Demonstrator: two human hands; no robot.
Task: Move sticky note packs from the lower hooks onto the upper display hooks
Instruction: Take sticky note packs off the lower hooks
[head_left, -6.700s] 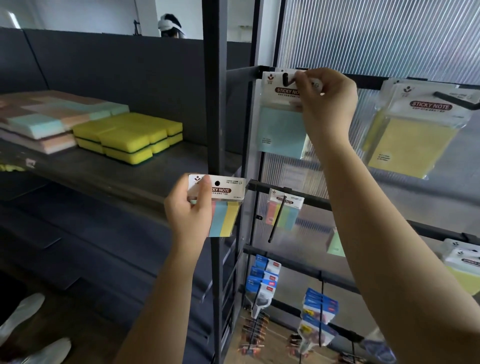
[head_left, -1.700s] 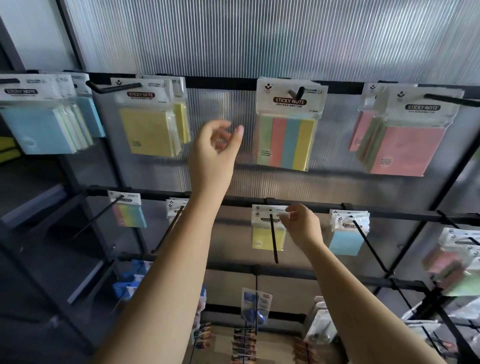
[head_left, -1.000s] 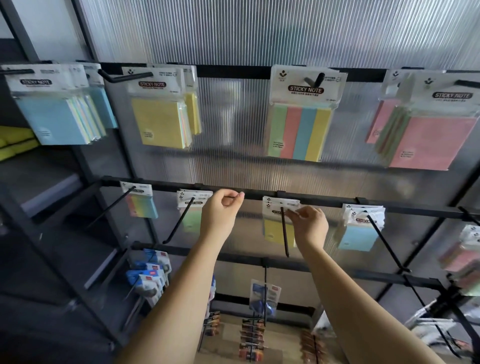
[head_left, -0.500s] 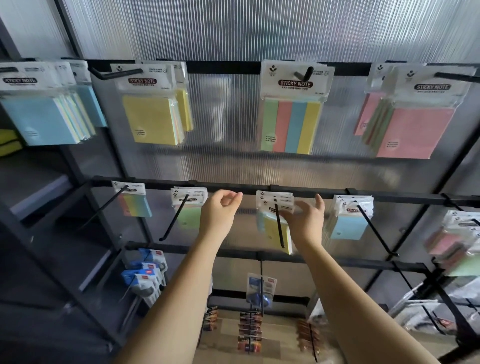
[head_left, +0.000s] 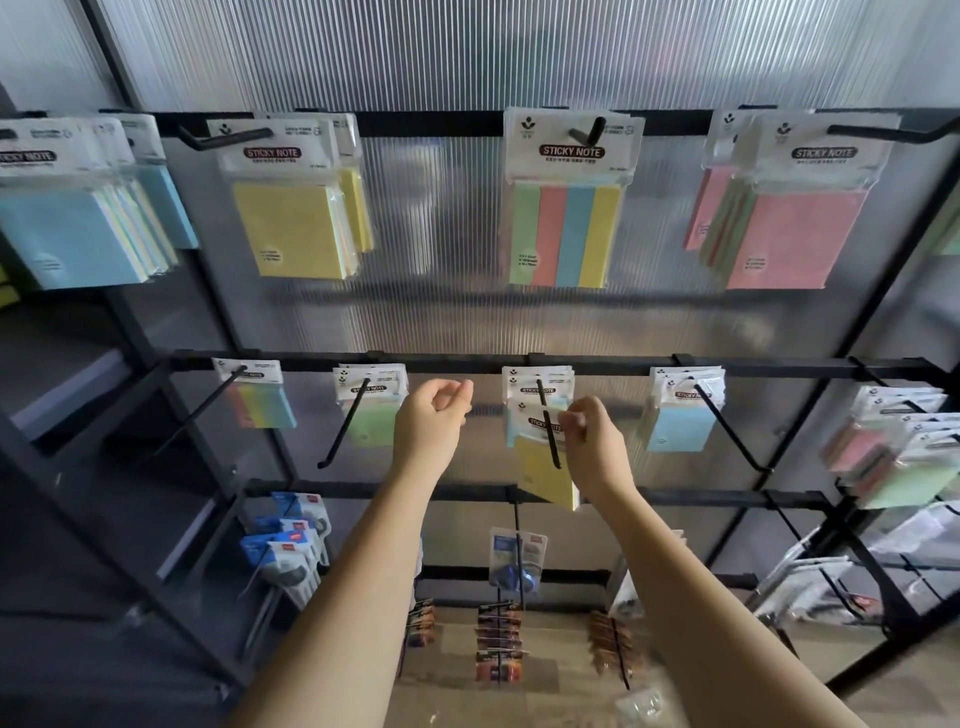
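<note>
My right hand (head_left: 589, 439) pinches the header card of a small yellow sticky note pack (head_left: 545, 475), which sits far out along the black lower hook (head_left: 548, 426) near its tip. More small packs (head_left: 537, 387) hang behind it at the hook's base. My left hand (head_left: 431, 421) hovers beside it with loosely curled fingers, holding nothing. On the upper bar hang bigger packs: a four-colour striped pack (head_left: 566, 234) straight above, a yellow pack (head_left: 293, 228) to the left, a pink pack (head_left: 795, 234) to the right.
Other lower hooks carry a rainbow pack (head_left: 260, 405), green packs (head_left: 371, 410) and blue packs (head_left: 675, 421). Blue large packs (head_left: 67, 239) hang at upper left. Further racks below hold small blue-carded goods (head_left: 285, 551). A black frame post (head_left: 156, 364) stands at left.
My right hand has pulled the yellow pack outward along the lower hook and now pinches its header. My left hand came down from the upper row and hovers by the lower bar.
</note>
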